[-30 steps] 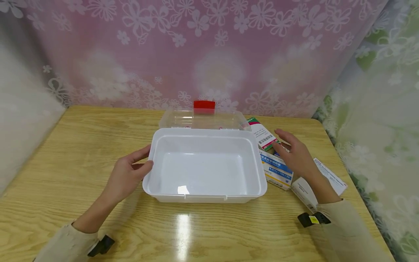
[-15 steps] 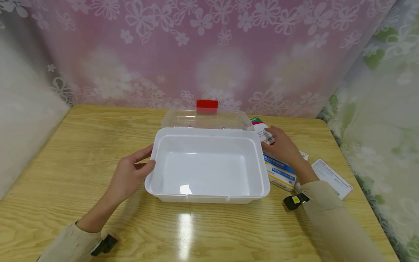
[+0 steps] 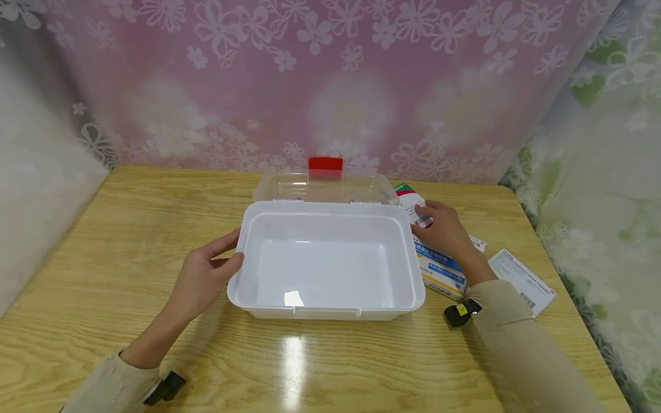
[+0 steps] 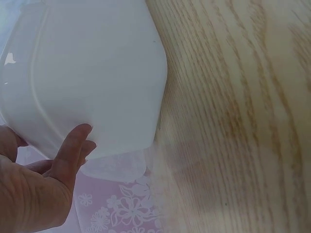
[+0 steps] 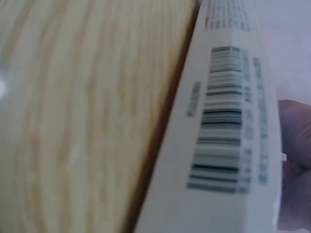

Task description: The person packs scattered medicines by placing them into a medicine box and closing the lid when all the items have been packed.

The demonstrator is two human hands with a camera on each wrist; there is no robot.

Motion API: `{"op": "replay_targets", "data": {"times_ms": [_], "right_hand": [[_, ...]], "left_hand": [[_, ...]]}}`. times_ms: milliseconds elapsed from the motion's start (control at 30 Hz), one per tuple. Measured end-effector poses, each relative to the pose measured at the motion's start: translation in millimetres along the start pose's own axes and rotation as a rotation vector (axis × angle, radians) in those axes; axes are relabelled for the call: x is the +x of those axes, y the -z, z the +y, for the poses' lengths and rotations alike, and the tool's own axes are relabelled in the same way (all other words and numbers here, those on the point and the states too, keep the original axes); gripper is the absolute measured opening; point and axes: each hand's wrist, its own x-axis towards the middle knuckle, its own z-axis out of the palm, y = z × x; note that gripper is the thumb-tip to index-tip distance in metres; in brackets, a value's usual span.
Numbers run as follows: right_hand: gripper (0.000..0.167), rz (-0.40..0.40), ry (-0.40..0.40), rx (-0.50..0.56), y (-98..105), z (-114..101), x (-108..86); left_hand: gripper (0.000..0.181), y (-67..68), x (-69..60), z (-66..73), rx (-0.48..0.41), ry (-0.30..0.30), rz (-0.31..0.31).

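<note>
In the head view, a white plastic storage box (image 3: 325,275) stands with its clear lid (image 3: 289,186) tipped back behind it; the lid has a red latch (image 3: 326,164). My left hand (image 3: 202,281) grips the box's left rim, thumb at the rim and fingers along the outer wall (image 4: 97,73). Right of the box, my right hand (image 3: 444,232) pinches a white medicine box (image 3: 409,201) with a green end. Beneath that hand lies a blue-and-white medicine box (image 3: 439,272), partly hidden. Close up in the right wrist view is a white carton with a barcode (image 5: 218,121).
Another white medicine box (image 3: 521,281) lies near the right edge of the wooden table (image 3: 155,229). A pink flowered curtain (image 3: 351,103) hangs behind the table, and a floral cloth (image 3: 614,189) hangs on the right.
My right hand has moved left and forward, closing its fingers on the white medicine box with the green end, which has tilted. The left hand stays on the storage box rim.
</note>
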Motion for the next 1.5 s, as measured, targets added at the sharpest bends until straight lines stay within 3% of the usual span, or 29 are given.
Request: {"op": "replay_targets", "data": {"times_ms": [867,1167,1500], "right_hand": [[0.065,-0.086,-0.064,-0.135,7,1,7.6],[0.067,-0.075,-0.025,-0.092,6,6,7.6],[0.073,-0.036,-0.022,0.046,16,9,-2.3]], "left_hand": [[0.046,-1.3,1.6,2.5,-0.005,-0.02,0.012],[0.046,-1.1,1.1,2.8,-0.001,-0.024,0.011],[0.046,-1.0,-0.4,0.7,0.01,-0.011,0.014]]}}
